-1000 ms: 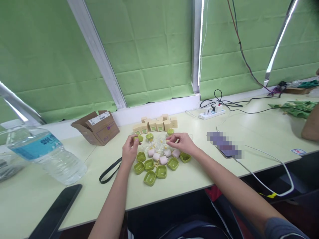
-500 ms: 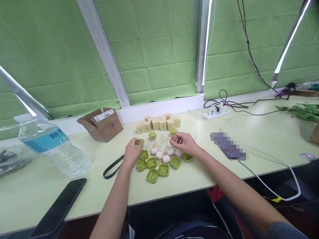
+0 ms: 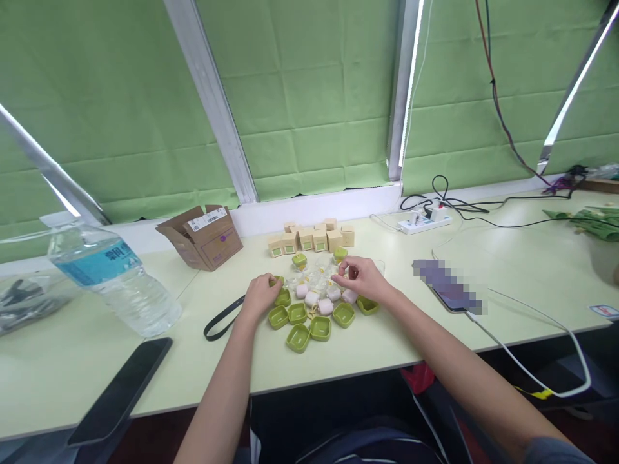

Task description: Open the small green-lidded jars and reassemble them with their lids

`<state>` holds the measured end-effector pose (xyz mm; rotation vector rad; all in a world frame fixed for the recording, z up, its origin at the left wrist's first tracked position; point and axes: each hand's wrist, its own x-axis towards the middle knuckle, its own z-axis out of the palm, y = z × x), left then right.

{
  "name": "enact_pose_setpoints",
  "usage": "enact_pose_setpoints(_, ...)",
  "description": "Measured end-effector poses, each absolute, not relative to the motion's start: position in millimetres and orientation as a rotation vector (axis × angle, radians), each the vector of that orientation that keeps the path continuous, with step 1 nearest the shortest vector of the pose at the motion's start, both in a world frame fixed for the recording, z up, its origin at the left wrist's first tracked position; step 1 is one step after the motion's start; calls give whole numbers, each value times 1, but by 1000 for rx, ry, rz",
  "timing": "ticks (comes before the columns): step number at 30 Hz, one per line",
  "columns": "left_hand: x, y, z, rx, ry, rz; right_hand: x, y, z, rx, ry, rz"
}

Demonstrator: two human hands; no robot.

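My left hand (image 3: 260,296) rests low on the table with its fingers closed round a small green case piece (image 3: 275,281). My right hand (image 3: 360,278) hovers over a heap of clear little bags (image 3: 316,276), fingertips pinched on something too small to name. Between the hands lie pale pink cases (image 3: 319,301). In front of them sit several open green case shells (image 3: 309,325). Behind stands a row of small tan boxes (image 3: 312,238).
A cardboard box (image 3: 203,237) and a water bottle (image 3: 109,274) stand at left, with a dark phone (image 3: 120,390) near the table edge and a black strap (image 3: 220,320). Right of my hands lie a phone on a white cable (image 3: 449,290) and a power strip (image 3: 425,222).
My left hand has sunk from a raised position down to the table beside the green shells. My right hand has lowered slightly over the bags. The camera has shifted left.
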<state>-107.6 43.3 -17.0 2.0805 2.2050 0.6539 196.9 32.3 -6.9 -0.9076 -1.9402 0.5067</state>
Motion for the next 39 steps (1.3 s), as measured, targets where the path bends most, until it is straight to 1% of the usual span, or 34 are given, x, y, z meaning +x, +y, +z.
enact_pose_setpoints(18, -98, 36, -11, 2033, 2127, 678, 189, 31, -11, -950, -2102, 642)
enact_pose_setpoints(24, -99, 38, -15, 2038, 2142, 780, 166, 21, 6, -834, -2410, 416)
enact_pose_setpoints(28, -100, 38, -16, 2050, 2126, 890, 147, 19, 14, -785, -2512, 302)
enact_pose_setpoints(36, -95, 36, -14, 2090, 2062, 1000, 126, 24, 12, -815, -2615, 86)
enact_pose_setpoints(39, -92, 35, -13, 2109, 2044, 1022, 128, 24, 8, -810, -2600, 87)
